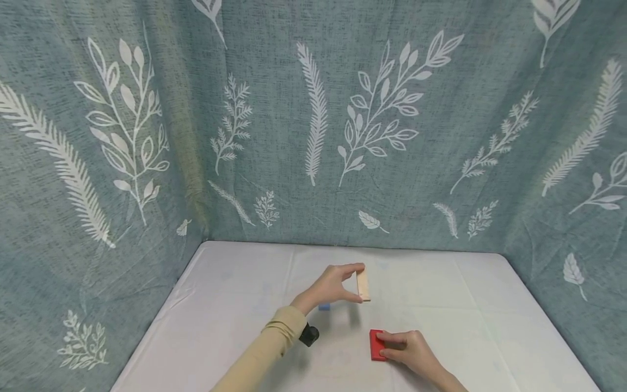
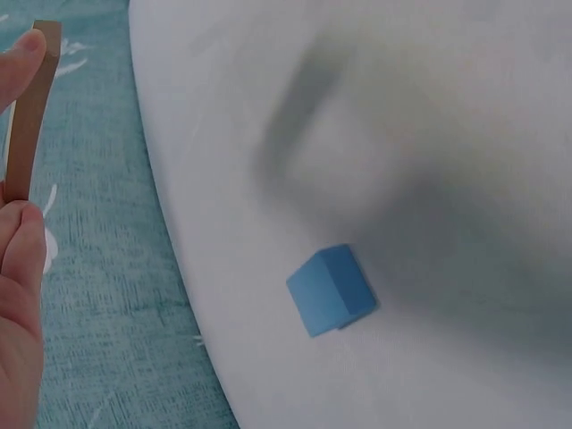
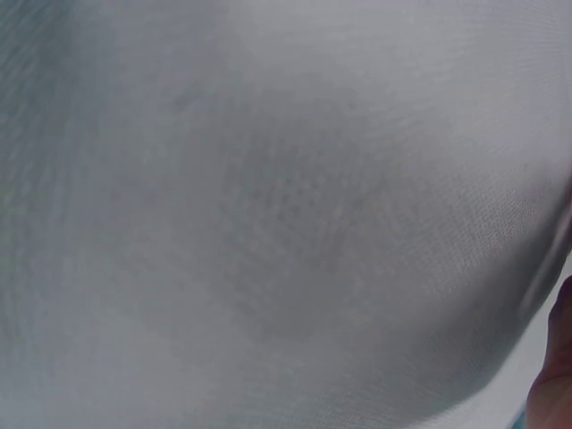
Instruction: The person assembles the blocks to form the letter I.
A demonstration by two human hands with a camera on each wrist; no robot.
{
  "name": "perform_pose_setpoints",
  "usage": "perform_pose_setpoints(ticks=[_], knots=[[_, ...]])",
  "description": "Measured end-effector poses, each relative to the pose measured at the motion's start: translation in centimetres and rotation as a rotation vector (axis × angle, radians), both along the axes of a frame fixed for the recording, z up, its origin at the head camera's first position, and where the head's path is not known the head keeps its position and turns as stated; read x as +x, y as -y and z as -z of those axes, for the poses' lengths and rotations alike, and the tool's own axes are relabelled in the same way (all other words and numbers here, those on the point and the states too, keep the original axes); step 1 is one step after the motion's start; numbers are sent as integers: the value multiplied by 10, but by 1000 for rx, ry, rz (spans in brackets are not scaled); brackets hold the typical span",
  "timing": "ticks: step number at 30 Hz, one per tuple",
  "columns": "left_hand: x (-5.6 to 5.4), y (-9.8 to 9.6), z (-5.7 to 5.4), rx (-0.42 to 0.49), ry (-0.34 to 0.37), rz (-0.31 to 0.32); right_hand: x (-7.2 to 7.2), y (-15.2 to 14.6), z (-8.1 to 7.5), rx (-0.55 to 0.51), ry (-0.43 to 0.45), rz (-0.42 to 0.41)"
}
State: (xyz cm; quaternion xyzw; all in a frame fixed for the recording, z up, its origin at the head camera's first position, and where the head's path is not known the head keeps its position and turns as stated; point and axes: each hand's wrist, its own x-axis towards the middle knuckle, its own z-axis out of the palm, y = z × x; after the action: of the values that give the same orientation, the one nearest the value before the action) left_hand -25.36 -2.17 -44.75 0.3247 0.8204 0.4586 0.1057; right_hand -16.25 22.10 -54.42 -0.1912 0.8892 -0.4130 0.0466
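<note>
In the head view my left hand (image 1: 330,286) pinches a flat, light wooden block (image 1: 362,286) by its two ends, thumb at the near end and fingers at the far one. The block is held above the table, over a shadow. A blue block (image 1: 324,307) lies below the left wrist; the left wrist view shows this blue block (image 2: 331,290) on the white cloth. Nearer the front, my right hand (image 1: 413,351) grips a red rectangular block (image 1: 376,351) by its right side, fingers and thumb on it. Only a sliver of that hand (image 3: 552,375) shows in the right wrist view.
A white cloth covers the table (image 1: 441,305). Blue-green curtains (image 1: 274,136) with white leaf prints hang along its back and sides. A small black device (image 1: 309,334) sits at the left wrist. Cloth fills most of the right wrist view, blurred.
</note>
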Motion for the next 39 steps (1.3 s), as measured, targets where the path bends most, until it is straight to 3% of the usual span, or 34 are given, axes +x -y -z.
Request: perform_pose_setpoints(ticks=[21,33,39], knots=[[3,-25,7,-46,-48,14,2,-2,3,-23,-51,-19],[4,-30,24,-74,-51,-15,1,-3,6,-17,-82,-31],[5,-33,30,-106,-95,-17,1,-4,6,-22,-85,-38]])
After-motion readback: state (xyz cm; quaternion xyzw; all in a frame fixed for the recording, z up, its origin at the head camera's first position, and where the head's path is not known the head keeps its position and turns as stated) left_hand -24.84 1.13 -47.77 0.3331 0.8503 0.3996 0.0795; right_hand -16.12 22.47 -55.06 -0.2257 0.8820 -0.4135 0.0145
